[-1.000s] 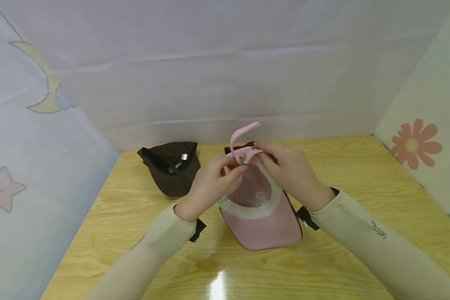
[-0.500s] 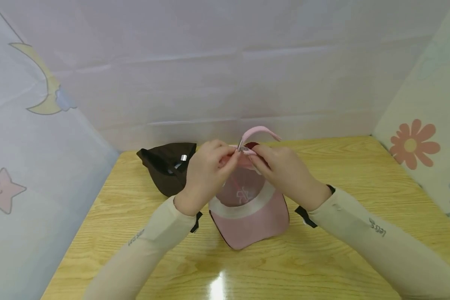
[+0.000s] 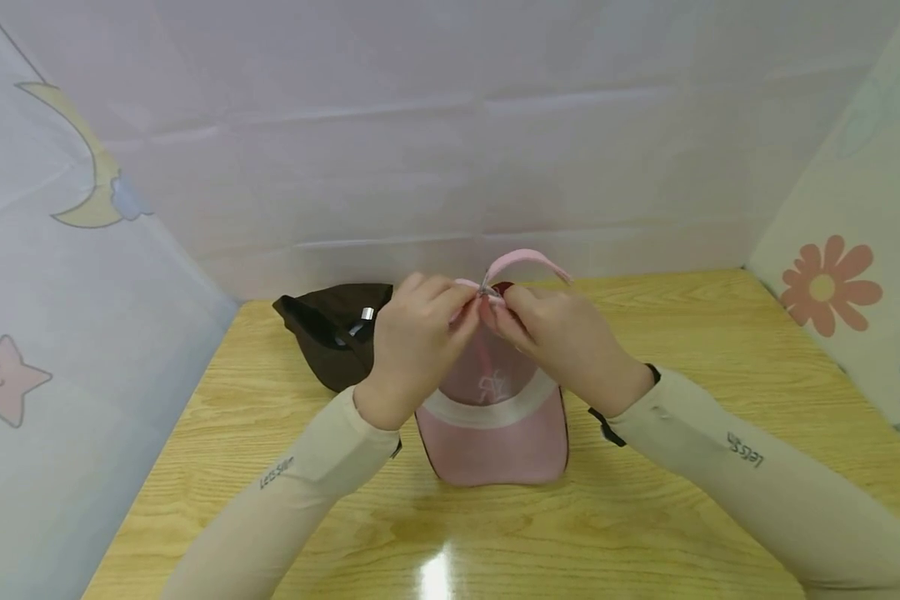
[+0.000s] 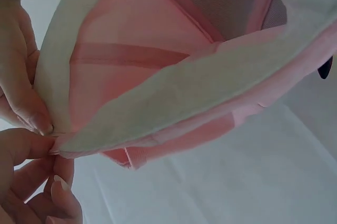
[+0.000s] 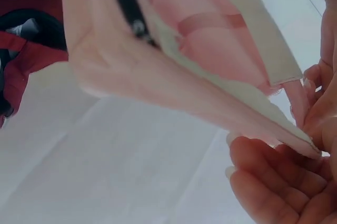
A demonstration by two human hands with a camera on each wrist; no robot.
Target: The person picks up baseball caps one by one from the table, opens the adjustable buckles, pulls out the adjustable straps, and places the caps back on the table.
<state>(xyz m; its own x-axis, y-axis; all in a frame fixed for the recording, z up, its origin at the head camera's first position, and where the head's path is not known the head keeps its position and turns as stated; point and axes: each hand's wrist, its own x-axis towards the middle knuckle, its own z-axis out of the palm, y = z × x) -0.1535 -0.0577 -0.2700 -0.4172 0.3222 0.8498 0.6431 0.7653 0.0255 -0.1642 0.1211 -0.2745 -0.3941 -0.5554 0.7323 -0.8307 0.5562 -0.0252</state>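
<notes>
A pink baseball cap (image 3: 495,446) hangs brim-down between the hands, its inside and pale sweatband facing me in the head view. My left hand (image 3: 420,337) pinches the back of the cap beside a small metal buckle (image 3: 487,291). On the buckle's other side, my right hand (image 3: 570,337) pinches the strap end. The loose tail of the pink strap (image 3: 528,254) arches up and right over the right hand. In the left wrist view, the sweatband (image 4: 158,108) runs to the pinching fingertips. The fingers partly hide the buckle.
A dark brown cap (image 3: 330,350) lies on the wooden table (image 3: 270,467) at left, partly behind the left hand. A dark red cap (image 5: 37,61) shows in the right wrist view, mostly hidden in the head view. Printed cloth walls (image 3: 450,167) enclose the table.
The strap tail has swung from upright to arching rightward. The left hand has moved up, and the cap has shifted a little left, its brim now straighter toward me.
</notes>
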